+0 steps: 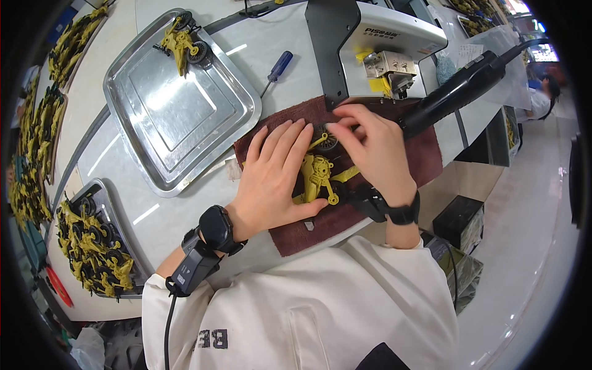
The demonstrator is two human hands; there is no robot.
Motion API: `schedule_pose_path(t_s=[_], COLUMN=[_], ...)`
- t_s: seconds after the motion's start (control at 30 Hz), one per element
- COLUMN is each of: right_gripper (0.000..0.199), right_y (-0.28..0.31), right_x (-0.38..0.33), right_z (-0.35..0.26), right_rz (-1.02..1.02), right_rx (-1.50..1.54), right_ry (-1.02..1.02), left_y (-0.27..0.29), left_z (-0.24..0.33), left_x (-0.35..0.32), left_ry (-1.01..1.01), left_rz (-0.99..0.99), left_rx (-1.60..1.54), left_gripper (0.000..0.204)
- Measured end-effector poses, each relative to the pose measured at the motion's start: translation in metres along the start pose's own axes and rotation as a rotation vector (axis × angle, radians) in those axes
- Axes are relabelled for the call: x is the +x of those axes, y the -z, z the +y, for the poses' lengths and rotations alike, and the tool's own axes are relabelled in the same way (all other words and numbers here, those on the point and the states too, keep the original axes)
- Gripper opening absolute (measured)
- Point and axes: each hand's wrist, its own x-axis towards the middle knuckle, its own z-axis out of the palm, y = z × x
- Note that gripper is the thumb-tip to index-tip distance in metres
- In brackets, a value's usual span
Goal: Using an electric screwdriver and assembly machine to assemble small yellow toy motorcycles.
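Note:
A yellow and black toy motorcycle (318, 175) lies on a dark red cloth (425, 154). My left hand (271, 169) spans it, long fingers on its far side and thumb against its near side, holding it down. Part of the toy is hidden under that palm. Beside its black spoked wheel (328, 140), my right hand (374, 145) has thumb and index finger closed in a pinch. What sits between those fingertips, if anything, is too small to make out. Both wrists carry black strapped devices.
A metal tray (246, 105) at the far left bears another toy motorcycle (182, 46). Several more fill a smaller tray (114, 203) at the near left. A blue-handled screwdriver (280, 66) lies by a white machine (394, 31). A black electric screwdriver (453, 95) extends over the cloth's right side.

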Motion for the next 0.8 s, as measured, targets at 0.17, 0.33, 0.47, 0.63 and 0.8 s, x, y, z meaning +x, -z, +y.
schedule_pose_path(t_s=[0.17,0.33,0.47,0.63,0.8], right_gripper=[0.019,0.015,0.014,0.015,0.016], right_y=[0.019,0.029,0.048,0.039,0.031], right_x=[-0.029,-0.056,-0.067,-0.065,-0.062], right_z=[-0.016,0.006,0.016,0.027,0.036], right_rz=[0.277,0.468,0.732,0.704,0.667], right_rx=[0.09,0.157,0.22,0.313,0.446], right_ry=[-0.061,-0.103,-0.203,-0.228,-0.227], left_y=[0.005,0.012,0.013,0.018,0.026], left_z=[0.005,0.008,0.009,0.005,0.011], left_x=[0.002,0.005,0.01,0.022,0.029], left_ry=[0.001,0.089,0.16,0.241,0.298], left_rz=[-0.002,0.034,0.023,-0.066,-0.16], left_rx=[0.004,-0.013,0.016,-0.041,-0.194], left_gripper=[0.1,0.092,0.08,0.062,0.049])
